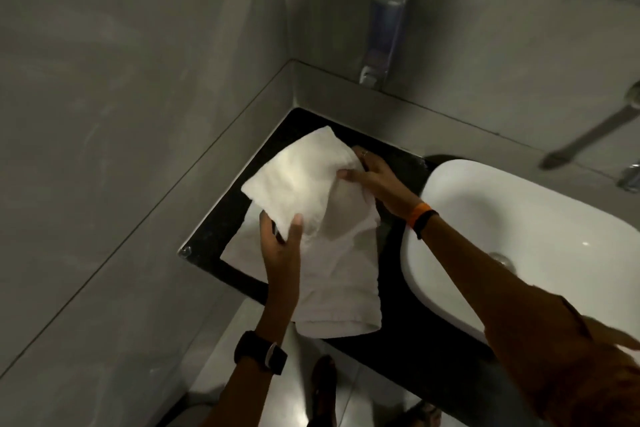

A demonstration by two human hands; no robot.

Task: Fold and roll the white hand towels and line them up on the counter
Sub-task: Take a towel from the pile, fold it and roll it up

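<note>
A white hand towel is held up over the black counter, stretched between both hands and partly folded. My left hand pinches its near lower corner. At the towel's far right edge my right hand grips the cloth. Beneath it more white towel lies flat on the counter, its near end hanging over the front edge. Whether the flat cloth is a separate towel or part of the same one is unclear.
A white basin fills the counter's right side, with a chrome tap above it. A soap dispenser hangs on the back wall. Grey walls close in the left and back. Below the counter edge are the floor and my feet.
</note>
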